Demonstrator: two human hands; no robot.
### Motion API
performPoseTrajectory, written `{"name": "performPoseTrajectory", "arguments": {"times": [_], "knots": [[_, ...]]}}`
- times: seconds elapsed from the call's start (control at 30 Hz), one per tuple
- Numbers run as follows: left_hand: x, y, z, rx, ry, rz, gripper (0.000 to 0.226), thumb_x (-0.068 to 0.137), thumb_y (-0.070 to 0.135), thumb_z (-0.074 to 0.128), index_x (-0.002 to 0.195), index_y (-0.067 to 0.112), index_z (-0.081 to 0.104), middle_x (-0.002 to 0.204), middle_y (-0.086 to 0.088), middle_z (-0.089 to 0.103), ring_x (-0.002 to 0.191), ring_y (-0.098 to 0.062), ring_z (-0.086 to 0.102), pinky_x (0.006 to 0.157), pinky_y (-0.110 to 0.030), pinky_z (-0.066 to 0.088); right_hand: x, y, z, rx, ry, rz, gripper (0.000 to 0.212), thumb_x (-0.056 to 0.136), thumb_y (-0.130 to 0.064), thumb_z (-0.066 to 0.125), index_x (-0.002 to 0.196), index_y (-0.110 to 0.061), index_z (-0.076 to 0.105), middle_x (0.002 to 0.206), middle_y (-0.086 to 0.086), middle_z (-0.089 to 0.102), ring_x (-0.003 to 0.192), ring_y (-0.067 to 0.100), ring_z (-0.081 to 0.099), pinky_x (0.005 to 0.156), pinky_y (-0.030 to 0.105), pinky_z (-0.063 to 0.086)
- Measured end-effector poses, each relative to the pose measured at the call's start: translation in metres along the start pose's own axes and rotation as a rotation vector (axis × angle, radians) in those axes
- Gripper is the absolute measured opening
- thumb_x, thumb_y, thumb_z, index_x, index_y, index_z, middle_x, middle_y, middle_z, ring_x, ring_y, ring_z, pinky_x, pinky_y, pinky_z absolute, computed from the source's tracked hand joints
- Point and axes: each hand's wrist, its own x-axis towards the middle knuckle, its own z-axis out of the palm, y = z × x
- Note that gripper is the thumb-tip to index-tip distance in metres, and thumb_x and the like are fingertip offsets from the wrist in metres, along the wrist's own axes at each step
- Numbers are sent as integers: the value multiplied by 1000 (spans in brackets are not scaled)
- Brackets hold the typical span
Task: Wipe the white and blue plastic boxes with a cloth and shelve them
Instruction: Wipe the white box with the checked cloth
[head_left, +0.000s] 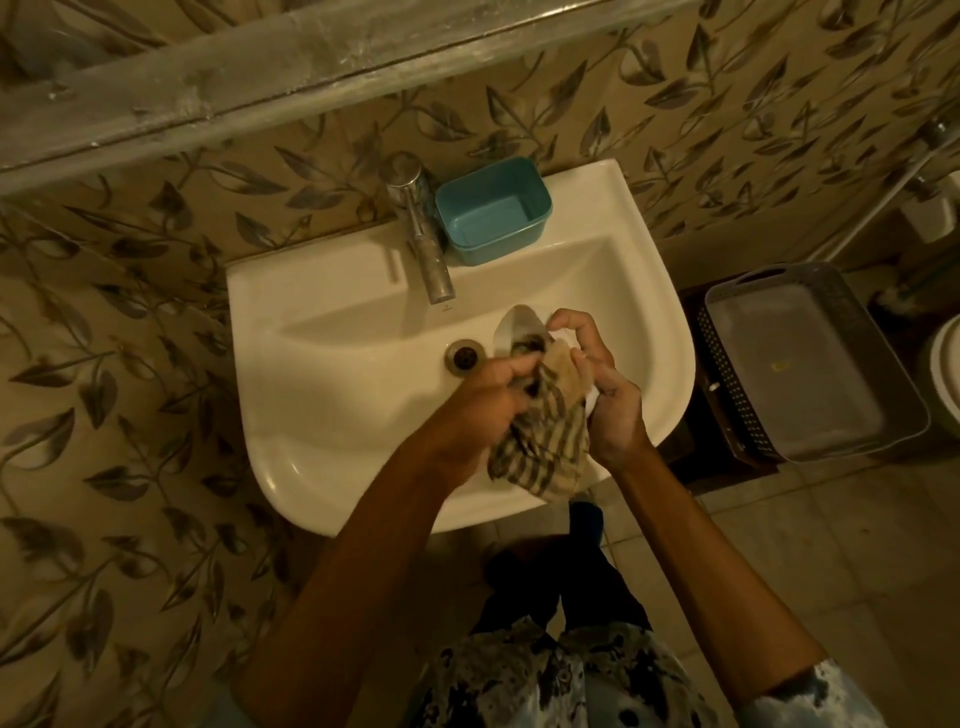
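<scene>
Over the sink (322, 415), the right hand (608, 395) gripped a white box (511, 325) while the left hand (483, 410) was closed on a striped cloth (550, 441) pressed against it. The blue box (493, 213) sat on the sink's far rim, just right of the tap (423, 234).

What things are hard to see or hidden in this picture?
- White box, head view: mostly hidden by the striped cloth and both hands, so its shape is unclear.
- Left hand: fingers blurred.
- Right hand: palm faces away.
- Shelf: its top is out of sight.
- Toilet: cut off by the right edge.
</scene>
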Motion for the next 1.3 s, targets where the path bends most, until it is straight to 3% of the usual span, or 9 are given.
{"name": "performPoseTrajectory", "arguments": {"times": [0.13,0.2,0.3,0.43,0.6,0.87,1.1,1.17,1.3], "knots": [[-13,-6,8,282,-161,173,38,91,-9,40,111,14,64,104,4,65,91,8,61,76,-7,46,0,-4,-5,34,-23,65,21,90,-11,31,104,-12,46,87,-2,58,65,7,57,57,18,45],[-10,-10,6,425,-185,306,29,88,-10,45,105,1,65,103,-8,65,95,-6,62,81,-15,49,1,-3,-7,79,-23,115,22,88,-14,35,105,-14,49,92,3,58,72,16,58,60,24,47],[0,-28,-1,905,-135,374,43,81,-6,53,117,14,63,123,-14,55,113,-28,51,97,-40,45,1,1,-13,90,-27,218,23,87,-19,39,106,-20,52,95,5,63,75,22,60,62,28,49],[-10,-27,4,1517,-50,387,53,88,4,49,134,32,49,142,-6,36,122,-27,35,93,-36,35,-2,6,-13,81,-23,280,24,86,-20,42,108,-19,51,102,12,56,73,21,60,55,25,51],[-2,-14,-17,1710,226,379,44,95,11,43,135,27,45,146,-6,35,124,-29,33,97,-41,32,-5,2,-13,137,-65,275,24,86,-20,40,107,-18,52,105,8,59,86,26,58,67,34,51],[-7,-35,20,1365,220,293,46,85,2,52,127,19,56,146,-4,39,130,-29,33,99,-43,41,1,1,-11,94,-22,178,24,82,-14,39,102,-14,52,97,14,58,78,24,61,61,27,51],[-1,-27,24,626,-76,199,31,80,-7,47,93,9,71,102,-10,64,99,-26,60,84,-36,51,-6,6,-23,-1,63,69,24,80,-15,41,97,-21,57,97,6,52,77,18,55,60,19,46],[-1,-18,16,377,-129,-2,40,85,-9,45,114,10,66,110,-3,66,103,-15,61,89,-27,50,-8,7,-25,-27,80,46,22,81,-17,43,98,-21,57,96,3,52,74,18,52,59,19,44],[4,-16,10,-185,-122,-218,47,90,-11,41,134,3,47,128,-20,57,116,-32,55,101,-41,44,-13,4,-20,108,51,106,22,85,-15,37,102,-15,51,84,6,57,65,18,53,55,26,45]]}}
